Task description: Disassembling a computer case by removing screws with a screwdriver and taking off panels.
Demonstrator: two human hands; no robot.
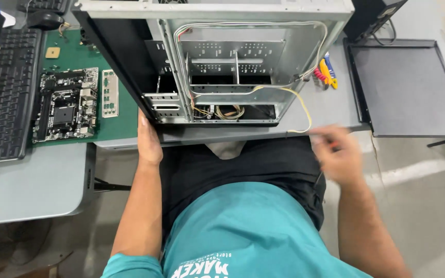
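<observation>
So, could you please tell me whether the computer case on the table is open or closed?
Open. The computer case has its side uncovered: bare metal bays and loose wires show inside. The left hand rests against its lower corner.

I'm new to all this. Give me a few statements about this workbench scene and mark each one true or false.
1. The computer case lies open, its inside showing. True.
2. The left hand rests against the case's near left corner. True.
3. The motherboard is mounted inside the case. False: it lies on the green mat, left of the case.
4. The right hand is pressed flat inside the case. False: it is blurred, near the table edge, outside the case.
5. A keyboard lies at far left. True.
</observation>
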